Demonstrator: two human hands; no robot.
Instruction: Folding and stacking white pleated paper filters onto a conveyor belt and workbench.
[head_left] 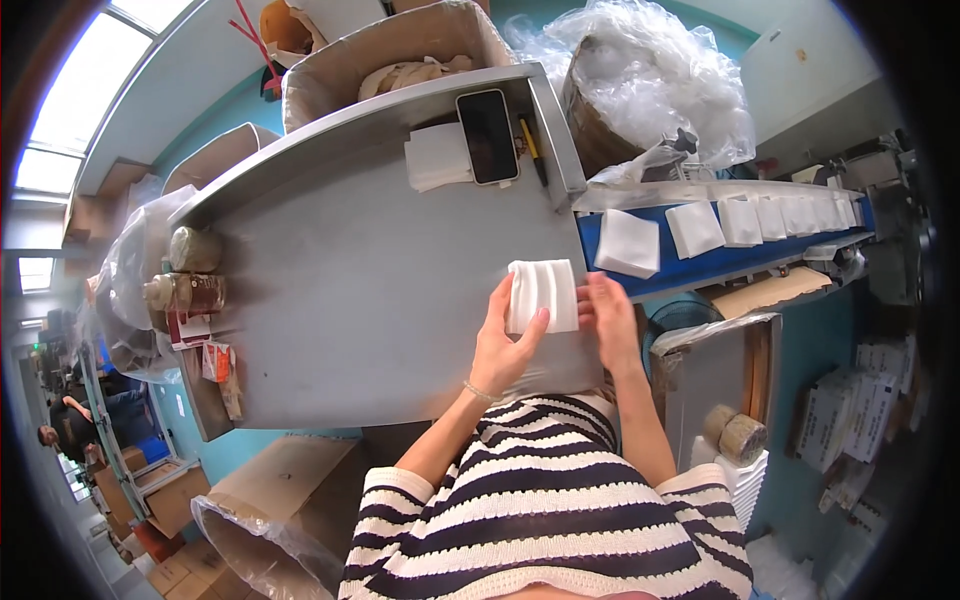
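My left hand (508,338) grips a stack of white folded pads (545,296) over the metal table's near right part, thumb on top and fingers round its left side. The pads' soft folded edges run in upright ridges. At the stack's right edge is my right hand (610,318), its fingers slightly bent and apart; whether they touch the stack I cannot tell. Just beyond it, a blue conveyor belt (675,262) carries a row of similar white square packs (628,244), several of them, leading off to the right.
On the grey metal table (350,290) lie a phone (488,137), white sheets (438,157) and a yellow-black pen (533,150). Tape rolls (194,250) stand at its left end. A raised metal rim edges the back, with cardboard boxes (400,50) and clear plastic bags (660,80) behind.
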